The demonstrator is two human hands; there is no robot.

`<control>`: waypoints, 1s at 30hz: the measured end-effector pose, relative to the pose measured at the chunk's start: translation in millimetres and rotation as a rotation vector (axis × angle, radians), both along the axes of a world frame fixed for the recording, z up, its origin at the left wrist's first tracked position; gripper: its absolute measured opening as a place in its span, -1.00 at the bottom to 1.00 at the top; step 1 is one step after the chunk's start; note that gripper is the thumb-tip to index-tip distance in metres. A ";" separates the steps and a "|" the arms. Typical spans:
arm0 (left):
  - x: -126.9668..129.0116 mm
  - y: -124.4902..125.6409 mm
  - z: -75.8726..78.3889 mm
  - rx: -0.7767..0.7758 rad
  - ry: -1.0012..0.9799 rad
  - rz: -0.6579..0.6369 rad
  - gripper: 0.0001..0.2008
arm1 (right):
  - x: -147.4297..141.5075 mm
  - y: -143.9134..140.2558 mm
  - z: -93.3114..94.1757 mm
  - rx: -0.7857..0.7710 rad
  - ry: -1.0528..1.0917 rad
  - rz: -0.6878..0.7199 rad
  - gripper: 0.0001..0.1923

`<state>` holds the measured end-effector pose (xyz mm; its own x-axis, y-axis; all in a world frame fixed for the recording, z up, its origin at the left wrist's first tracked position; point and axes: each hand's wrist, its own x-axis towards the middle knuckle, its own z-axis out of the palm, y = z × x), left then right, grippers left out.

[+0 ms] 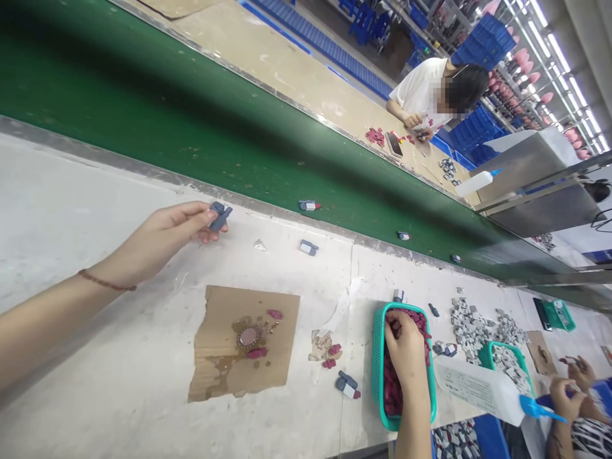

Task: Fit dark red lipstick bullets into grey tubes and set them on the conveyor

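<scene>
My left hand (165, 237) is stretched out over the white worktable and pinches a small grey-blue part (219, 215) between thumb and fingers, close to the metal edge of the green conveyor belt (143, 108). My right hand (406, 347) reaches down into a teal basket (377, 357) filled with small dark red pieces (389, 389); its fingertips are buried among them, so any grasp is hidden. A piece of brown cardboard (215, 331) with glue stains and two red pieces lies between my hands.
Small assembled grey parts lie on the belt (308, 205) and on the table (308, 247). A white glue bottle (478, 387), a pile of grey parts (471, 325) and a second teal basket (507, 363) are at right. Another person's hands (567, 389) work there; a seated person (433, 95) is across the belt.
</scene>
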<state>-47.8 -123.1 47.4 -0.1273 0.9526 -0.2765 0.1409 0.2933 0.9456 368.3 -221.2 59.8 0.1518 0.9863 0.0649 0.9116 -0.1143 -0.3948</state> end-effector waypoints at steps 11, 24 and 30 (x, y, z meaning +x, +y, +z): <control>15.8 -55.3 4.9 -0.276 -0.160 -0.084 -0.40 | -35.4 -11.3 21.2 0.029 1.126 -0.336 -0.72; 29.0 -80.2 -11.2 -0.206 -0.390 -0.074 -0.57 | -148.7 10.9 -16.5 -0.442 1.280 -0.028 -0.69; 28.0 -84.5 -23.0 -0.195 -0.444 -0.108 -0.57 | -175.6 3.8 -34.5 -0.279 0.948 0.244 -0.89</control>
<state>-19.7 -207.6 24.4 0.1398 0.8788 -0.4563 -0.2234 0.4770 0.8501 192.7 -217.5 25.3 -0.1865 0.9587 -0.2146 0.2479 -0.1655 -0.9545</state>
